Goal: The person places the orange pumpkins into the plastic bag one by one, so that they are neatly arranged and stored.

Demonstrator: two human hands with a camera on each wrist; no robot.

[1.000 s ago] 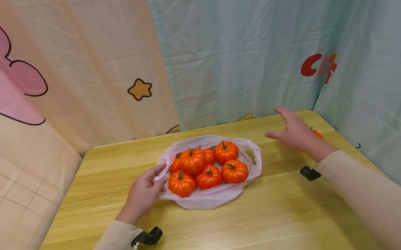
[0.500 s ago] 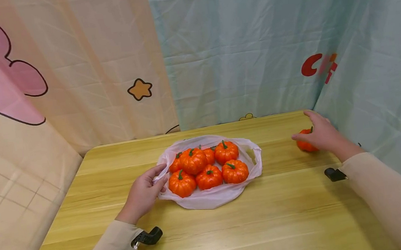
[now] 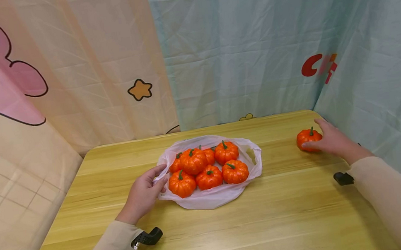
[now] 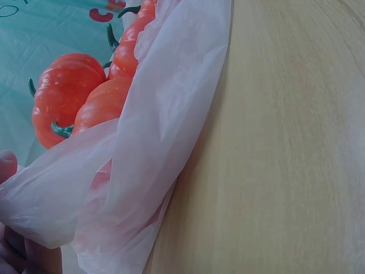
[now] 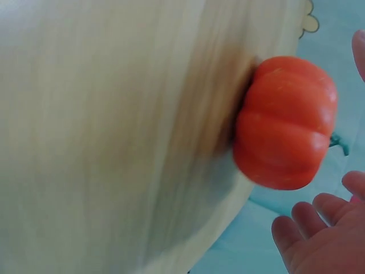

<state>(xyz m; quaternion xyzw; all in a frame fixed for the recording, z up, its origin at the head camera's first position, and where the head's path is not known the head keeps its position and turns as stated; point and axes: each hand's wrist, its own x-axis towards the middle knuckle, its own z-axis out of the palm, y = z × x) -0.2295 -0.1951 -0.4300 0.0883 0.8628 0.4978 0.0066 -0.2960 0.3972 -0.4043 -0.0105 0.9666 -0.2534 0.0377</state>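
A thin white plastic bag (image 3: 210, 201) lies wide open on the table, with several small orange pumpkins (image 3: 208, 177) inside. My left hand (image 3: 143, 194) pinches the bag's left rim between thumb and fingers; the left wrist view shows the gathered plastic (image 4: 57, 200) there. Outside the bag, at the far right, one orange pumpkin (image 3: 306, 136) with a green stem rests on the table. Beside it is my right hand (image 3: 331, 140), thumb and fingers spread. In the right wrist view, a gap shows between the fingers (image 5: 308, 220) and that pumpkin.
The wooden table (image 3: 257, 222) has its right back corner close to the lone pumpkin. Printed cloth curtains (image 3: 237, 54) hang behind the table and along its sides. A black wrist camera (image 3: 150, 236) sits at the left cuff, another (image 3: 343, 178) at the right.
My right hand has moved rightward to the lone pumpkin, then slightly past it to its right side. That pumpkin shows more fully now. My left hand and the bag have stayed put.
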